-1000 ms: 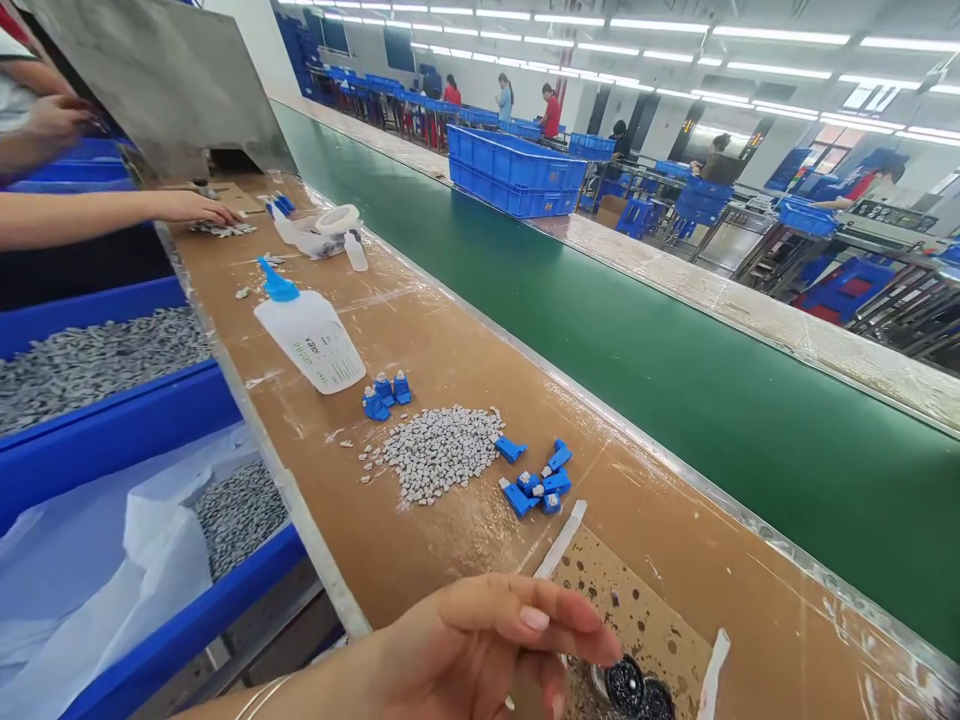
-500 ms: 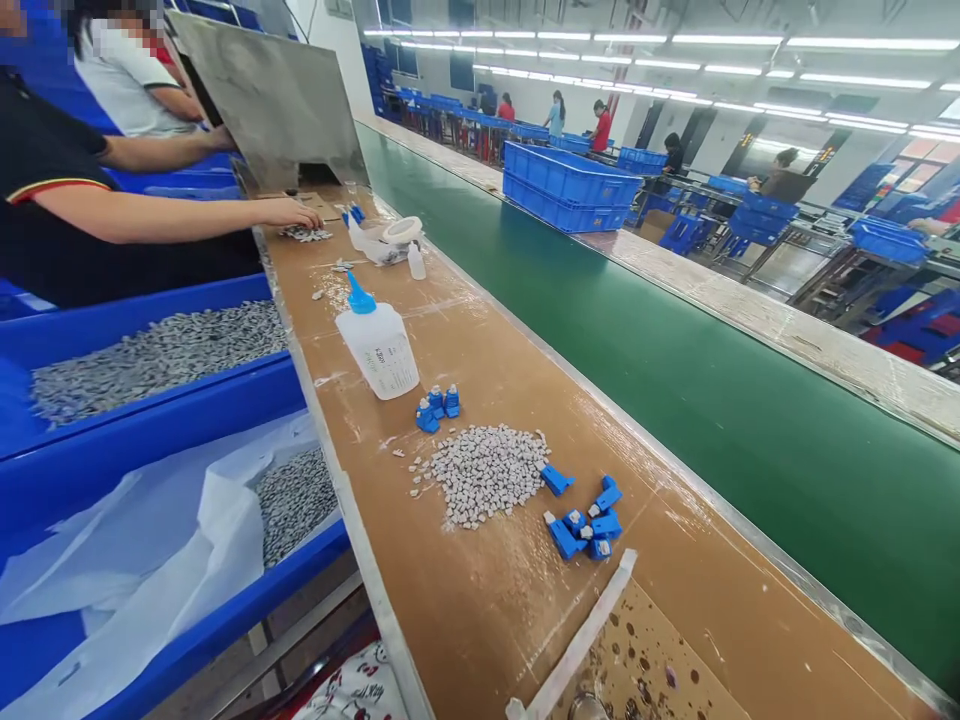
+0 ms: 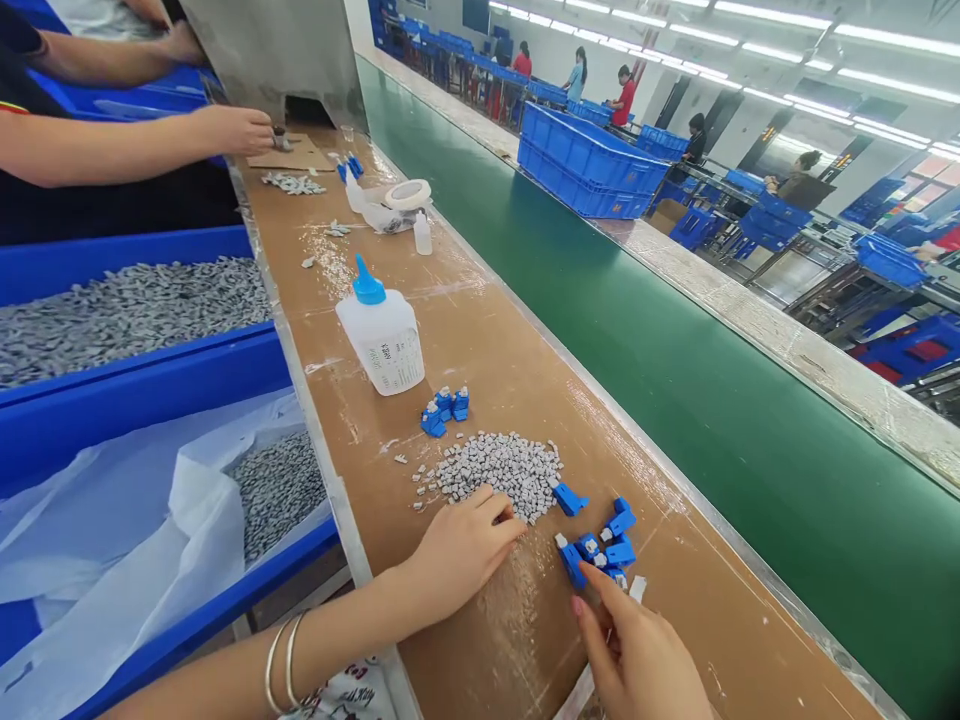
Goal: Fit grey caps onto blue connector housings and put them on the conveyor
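Note:
My left hand (image 3: 469, 548) rests at the near edge of a heap of small grey-white pieces (image 3: 506, 462), its fingers bent and closed. Whatever lies between those fingertips is hidden. My right hand (image 3: 641, 645) reaches in from the lower right with forefinger and thumb apart. Its forefinger tip is at a blue plastic clip (image 3: 571, 562) in a loose cluster, several of them tipped with a whitish piece. One more blue clip (image 3: 570, 499) lies against the heap's right side. Beyond the heap, another small group of blue clips (image 3: 444, 410) stands together.
A white bottle with a blue nozzle (image 3: 386, 345) stands on the brown bench. Blue bins (image 3: 150, 375) of grey pieces line the left. A green conveyor belt (image 3: 600, 330) runs along the right. At the far end, a co-worker's hand (image 3: 244, 132) works beside a tape roll (image 3: 409, 195).
Both my hands have come into view, the left to the heap and the right to the blue clips. The view has shifted slightly. The co-worker's hand has lifted away from the small far pile.

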A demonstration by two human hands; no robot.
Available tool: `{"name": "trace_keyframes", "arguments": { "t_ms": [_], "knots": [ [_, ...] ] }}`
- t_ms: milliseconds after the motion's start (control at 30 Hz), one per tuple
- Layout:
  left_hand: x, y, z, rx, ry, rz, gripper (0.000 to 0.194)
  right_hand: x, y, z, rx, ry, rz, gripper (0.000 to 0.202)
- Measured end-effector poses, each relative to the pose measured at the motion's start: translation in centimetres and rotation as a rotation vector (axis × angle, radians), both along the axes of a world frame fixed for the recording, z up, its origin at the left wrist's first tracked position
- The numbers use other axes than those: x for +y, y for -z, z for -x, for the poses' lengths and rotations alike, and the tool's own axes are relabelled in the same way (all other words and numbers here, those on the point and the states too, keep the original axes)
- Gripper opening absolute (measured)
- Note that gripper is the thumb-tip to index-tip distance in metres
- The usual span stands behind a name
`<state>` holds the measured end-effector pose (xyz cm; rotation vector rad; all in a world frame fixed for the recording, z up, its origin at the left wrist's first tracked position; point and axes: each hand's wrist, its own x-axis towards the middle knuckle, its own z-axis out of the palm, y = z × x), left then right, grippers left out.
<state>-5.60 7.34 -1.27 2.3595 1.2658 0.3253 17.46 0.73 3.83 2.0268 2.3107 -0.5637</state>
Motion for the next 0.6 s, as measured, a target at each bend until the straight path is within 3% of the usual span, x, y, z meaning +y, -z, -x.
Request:
{"name": "trace_keyframes", "arguments": {
  "t_ms": [100,233,433,500,600],
  "knots": [
    [0.5,0.1,-0.5,0.028,0.059,0.011,0.012,0.3,0.6,1.4,-0.115,0.056,0.159,0.049],
    [0.4,0.1,-0.3,0.044,0.168,0.015,0.004,0.7,0.5,3.3,-0.136,0.148,0.174,0.039],
    [-2.0,0.2,0.8,0.003,0.516,0.008,0.009,1.5,0.6,4.7,-0.148,0.190,0.168,0.022],
    [-2.5,-0.2,1.0,0.003,0.527,0.043,0.009,1.4,0.1,4.4,-0.128,0.179,0.191,0.022],
    [-3.0,-1.1,1.4,0.015,0.404,0.123,0.016,-0.3,-1.5,3.3,0.085,0.184,0.087,0.026]
  ]
}}
